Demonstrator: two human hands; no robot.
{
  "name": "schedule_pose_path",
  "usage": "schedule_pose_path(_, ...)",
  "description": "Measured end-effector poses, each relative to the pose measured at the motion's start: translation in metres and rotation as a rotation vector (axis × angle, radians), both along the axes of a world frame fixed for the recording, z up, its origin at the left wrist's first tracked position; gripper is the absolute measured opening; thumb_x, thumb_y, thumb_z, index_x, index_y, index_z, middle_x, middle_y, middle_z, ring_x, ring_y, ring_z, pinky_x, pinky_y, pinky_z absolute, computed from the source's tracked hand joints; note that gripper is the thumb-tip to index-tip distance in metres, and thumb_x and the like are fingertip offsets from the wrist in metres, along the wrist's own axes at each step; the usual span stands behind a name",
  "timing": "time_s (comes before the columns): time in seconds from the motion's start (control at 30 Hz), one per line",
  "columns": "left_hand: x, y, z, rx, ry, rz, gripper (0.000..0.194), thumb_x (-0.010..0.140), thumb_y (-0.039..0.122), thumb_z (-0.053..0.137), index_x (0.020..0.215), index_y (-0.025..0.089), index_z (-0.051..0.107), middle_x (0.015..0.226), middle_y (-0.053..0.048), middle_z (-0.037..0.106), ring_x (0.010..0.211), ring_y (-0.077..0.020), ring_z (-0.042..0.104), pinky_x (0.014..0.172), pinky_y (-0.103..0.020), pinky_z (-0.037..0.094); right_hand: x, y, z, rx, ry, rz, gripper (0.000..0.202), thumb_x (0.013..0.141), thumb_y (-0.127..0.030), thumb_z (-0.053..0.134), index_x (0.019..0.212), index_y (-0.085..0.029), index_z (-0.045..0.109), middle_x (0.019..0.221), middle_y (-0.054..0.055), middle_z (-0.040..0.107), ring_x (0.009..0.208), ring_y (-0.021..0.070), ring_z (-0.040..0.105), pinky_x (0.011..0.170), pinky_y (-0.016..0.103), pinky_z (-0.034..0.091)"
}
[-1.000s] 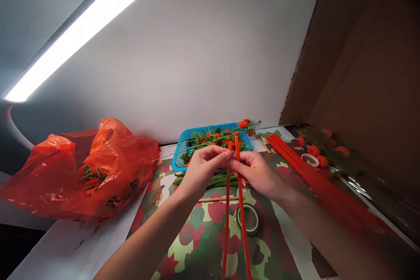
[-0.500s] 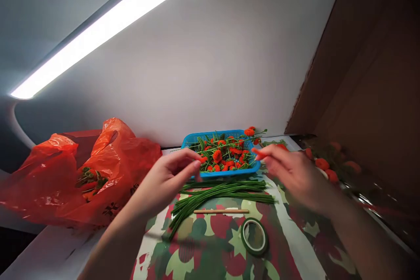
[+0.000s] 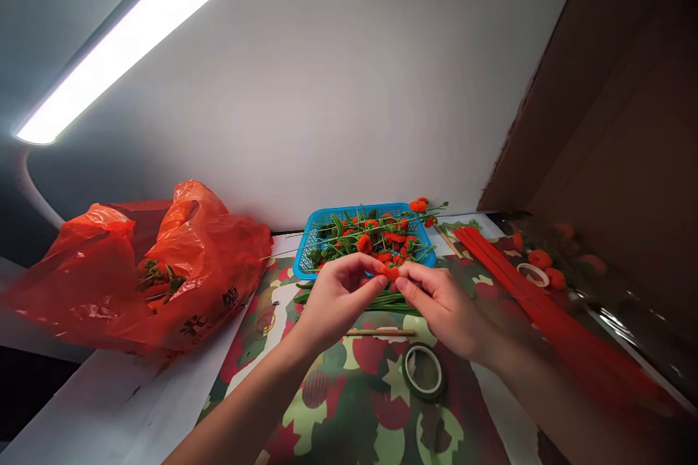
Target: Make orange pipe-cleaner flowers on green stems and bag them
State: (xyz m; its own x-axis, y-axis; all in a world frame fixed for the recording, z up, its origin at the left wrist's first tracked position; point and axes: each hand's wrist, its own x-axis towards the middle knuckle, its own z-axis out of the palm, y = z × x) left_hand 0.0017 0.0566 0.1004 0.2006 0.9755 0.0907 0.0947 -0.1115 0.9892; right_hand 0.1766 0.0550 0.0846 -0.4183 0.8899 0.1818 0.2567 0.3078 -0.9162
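Observation:
My left hand (image 3: 343, 294) and my right hand (image 3: 444, 305) meet just in front of the blue basket. Both pinch a small piece of orange pipe cleaner (image 3: 390, 272) between thumb and fingertips. Its exact shape is partly hidden by the fingers. Behind them, the blue basket (image 3: 302, 251) holds several fuzzy orange flowers (image 3: 364, 243) with green stems and leaves. Green pipe cleaners (image 3: 395, 301) lie under and behind my hands. Nearer to me are a thin wooden stick (image 3: 382, 333) and a roll of green tape (image 3: 406, 370).
An orange plastic bag (image 3: 218, 254) with flowers inside stands at the left. On the right lie a long bundle of red-orange pipe cleaners (image 3: 507, 276), a white ring-shaped roll (image 3: 533, 275) and more orange flowers (image 3: 539, 258). A lamp (image 3: 153, 29) hangs above, and a cardboard panel (image 3: 611, 109) rises at the right.
My hands were apart, with orange material at the fingertips of each. They have come together in front of the basket, the right moving left and the left moving right. The view has shifted slightly.

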Motion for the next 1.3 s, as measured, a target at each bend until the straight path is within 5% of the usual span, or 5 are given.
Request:
schedule_pose_path(0.37,-0.002,0.004,-0.006,0.015,-0.047,-0.076,0.017,0.076,0.03,0.07,0.077,0.013,0.065,0.073,-0.001,0.063,0.067,-0.0096,0.055,0.062,-0.02,0.044,0.005,0.005,-0.001,-0.086,0.032,0.071,0.031,0.094,-0.04,0.043,0.074,-0.018,0.051,0.065,-0.004,0.038,0.06,0.0099,0.032,0.054,0.024,0.026)
schedule_pose_path(0.67,-0.008,0.007,-0.008,0.325,0.33,-0.2,0.017,0.088,0.028,0.056,0.08,0.015,0.063,0.075,-0.002,0.06,0.068,-0.0114,0.052,0.059,-0.022,0.04,0.014,0.026,-0.017,-0.689,0.39,0.433,0.031,0.087,-0.041,0.054,0.077,-0.013,0.059,0.052,-0.008,0.034,0.045,0.0051,0.022,0.046,0.021,0.021)
schedule_pose_path(0.9,-0.011,0.009,-0.008,0.542,0.503,-0.253,0.015,0.091,0.023,0.052,0.08,0.017,0.061,0.074,-0.002,0.059,0.067,-0.0108,0.051,0.06,-0.022,0.038,0.015,0.029,-0.029,-0.864,0.481,0.503,0.025,0.082,-0.037,0.064,0.076,-0.014,0.057,0.052,-0.009,0.031,0.044,0.0039,0.019,0.045,0.02,0.02)
schedule_pose_path(1.1,-0.013,0.009,-0.006,0.615,0.537,-0.293,0.013,0.091,0.022,0.052,0.082,0.017,0.06,0.074,-0.001,0.06,0.065,-0.0098,0.051,0.058,-0.02,0.038,0.013,0.029,-0.03,-0.83,0.444,0.51,0.031,0.079,-0.043,0.066,0.074,-0.015,0.055,0.052,-0.01,0.025,0.046,0.0045,0.015,0.045,0.02,0.016)
schedule_pose_path(1.3,-0.011,0.001,0.001,0.529,0.724,-0.198,0.018,0.09,0.024,0.051,0.077,0.018,0.062,0.07,-0.001,0.06,0.062,-0.0112,0.052,0.056,-0.022,0.036,0.012,0.022,-0.013,-0.323,0.113,0.204,0.032,0.075,-0.044,0.069,0.068,-0.014,0.058,0.057,-0.006,0.04,0.05,0.0056,0.029,0.045,0.021,0.021)
